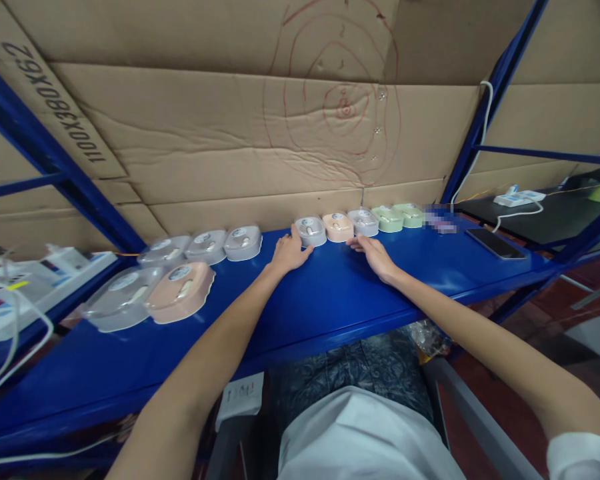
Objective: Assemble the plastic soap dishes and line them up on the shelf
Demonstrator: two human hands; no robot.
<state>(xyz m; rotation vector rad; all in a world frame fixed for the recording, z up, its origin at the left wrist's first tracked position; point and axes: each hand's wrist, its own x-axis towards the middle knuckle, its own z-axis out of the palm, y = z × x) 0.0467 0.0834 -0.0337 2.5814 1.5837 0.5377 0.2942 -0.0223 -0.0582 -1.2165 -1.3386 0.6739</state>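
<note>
Small plastic boxes with clear domed tops and a round label stand in a row along the back of the blue shelf. My left hand (289, 252) has its thumb and fingers apart, against the left side of a grey box (310, 231). A peach box (337, 228) stands directly right of that one. My right hand (373, 255), fingers stretched out, is at the front of the peach box and another grey box (363, 223); whether it touches them I cannot tell. Two green boxes (387, 219) continue the row to the right.
To the left stand several more grey boxes (207, 247) and a larger-looking peach box (181, 292). A phone (496, 244) lies on the blue shelf (325, 293) at right. Cardboard (205, 127) with red rings backs the shelf. White power strips (520, 197) and cables lie beyond the blue posts.
</note>
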